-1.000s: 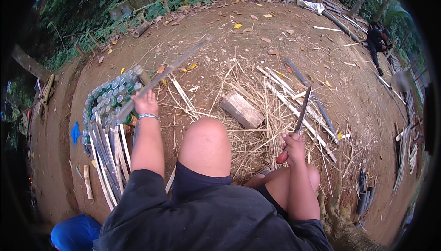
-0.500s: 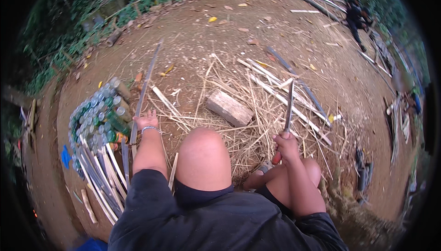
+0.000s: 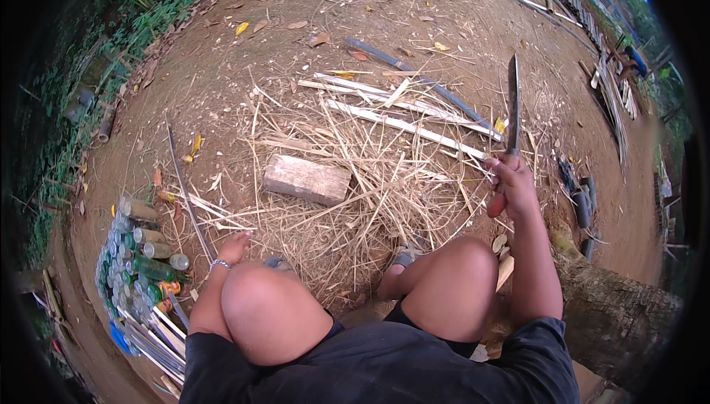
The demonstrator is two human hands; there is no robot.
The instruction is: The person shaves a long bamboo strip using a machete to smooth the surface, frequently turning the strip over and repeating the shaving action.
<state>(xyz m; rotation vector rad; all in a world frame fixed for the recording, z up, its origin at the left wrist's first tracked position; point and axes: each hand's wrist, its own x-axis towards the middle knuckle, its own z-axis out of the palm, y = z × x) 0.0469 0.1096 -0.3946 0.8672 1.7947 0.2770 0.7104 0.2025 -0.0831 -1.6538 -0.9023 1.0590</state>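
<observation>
My right hand (image 3: 513, 186) is closed round the reddish handle of a machete (image 3: 513, 101). Its long dark blade points up and away, over the right side of the litter. By my left knee, my left hand (image 3: 235, 247) is low over the ground, its partly visible fingers stretched toward the right. A long, thin dark strip (image 3: 185, 182) runs along the ground up to my left wrist; whether the hand touches it I cannot tell. A squared wooden block (image 3: 307, 180) lies between and beyond my knees, on a bed of thin shavings (image 3: 377, 197).
Split pale strips (image 3: 414, 129) and a dark pole (image 3: 421, 78) lie beyond the block. Stacked glass bottles (image 3: 144, 252) and a bundle of strips (image 3: 151, 337) are at my left. A thick log (image 3: 617, 300) lies at my right, near dark tubes (image 3: 584, 204). Green plants edge the far left.
The view has turned, so the block now appears farther left. My right hand and the machete have moved right. My left hand has left its place over the dark strip's near end.
</observation>
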